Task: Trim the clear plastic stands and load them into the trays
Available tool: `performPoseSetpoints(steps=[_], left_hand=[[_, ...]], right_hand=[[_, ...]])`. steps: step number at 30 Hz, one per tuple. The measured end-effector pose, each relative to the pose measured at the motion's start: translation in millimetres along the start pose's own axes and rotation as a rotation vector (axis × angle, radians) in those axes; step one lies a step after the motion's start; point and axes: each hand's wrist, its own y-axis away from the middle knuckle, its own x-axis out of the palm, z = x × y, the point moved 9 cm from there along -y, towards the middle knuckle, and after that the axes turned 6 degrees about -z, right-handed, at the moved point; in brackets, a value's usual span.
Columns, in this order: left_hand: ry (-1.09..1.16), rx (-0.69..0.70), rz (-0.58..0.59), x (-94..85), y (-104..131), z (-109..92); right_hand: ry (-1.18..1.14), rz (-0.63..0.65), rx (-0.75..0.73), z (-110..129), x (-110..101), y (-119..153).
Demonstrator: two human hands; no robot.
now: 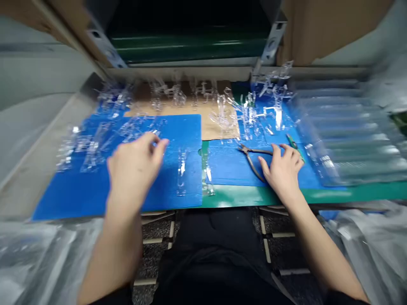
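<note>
My left hand (136,167) is over the left blue sheet (162,195), its fingers curled and its thumb close to the index finger. Blur and the back of the hand hide whatever may be between the fingertips. To its right lie two clear plastic pieces (181,171), one on the blue sheet and one on the green mat (235,194). My right hand (284,169) rests with fingers apart at the handles of cutting pliers (253,164), which lie spread on the right blue sheet (219,163). A green-handled tool (294,146) lies just beyond those fingers.
Clear plastic parts (92,146) lie scattered at the left, with more clear parts (251,112) at the back right. Brown cardboard (187,110) lies behind the sheets. A ridged clear tray stack (352,131) stands at the right, under a metal-bracketed green roller (190,44) at the back.
</note>
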Motion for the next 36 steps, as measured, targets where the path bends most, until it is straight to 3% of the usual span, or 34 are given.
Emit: performPoseSetpoints(steps=[4, 6, 8, 10, 13, 15, 18, 20, 22, 24, 28, 33, 36], left_hand=[[-0.268, 0.075, 0.239, 95.5, 36, -60], [-0.271, 0.051, 0.313, 123.1, 42, -72], [-0.197, 0.031, 0.319, 131.3, 36, -68], [-0.01, 0.021, 0.289, 124.4, 26, -57], [0.436, -0.049, 0.276, 105.0, 20, -40], [0.751, -0.112, 0.306, 96.2, 25, -40], [1.057, -0.171, 0.339, 88.4, 34, -52], [1.141, -0.186, 0.338, 84.7, 38, -59], [1.196, -0.183, 0.34, 82.5, 41, -64], [1.233, -0.176, 0.339, 81.2, 43, -64], [1.26, -0.182, 0.327, 82.2, 48, -58], [1.31, -0.178, 0.231, 83.9, 52, -41], [1.394, -0.206, 0.264, 91.7, 56, -29]], right_hand=[[0.07, -0.007, 0.175, -54, -4, -38], [0.064, 0.022, 0.236, -73, 3, -54], [0.011, 0.069, 0.27, -82, 10, -63], [-0.072, 0.102, 0.299, -87, 13, -65], [-0.232, 0.104, 0.354, -91, 5, -59], [-0.386, 0.094, 0.374, -85, -5, -46], [-0.68, 0.138, 0.355, -48, -24, -5], [-0.919, 0.238, 0.335, -4, -35, 34], [-1.387, 0.389, 0.417, 47, -37, 72], [-1.592, 0.526, 0.481, 90, -34, 98], [-1.706, 0.796, 0.495, 142, -18, 120], [-1.608, 0.83, 0.407, 157, -9, 123], [-1.474, 0.91, 0.277, 165, -13, 132]])
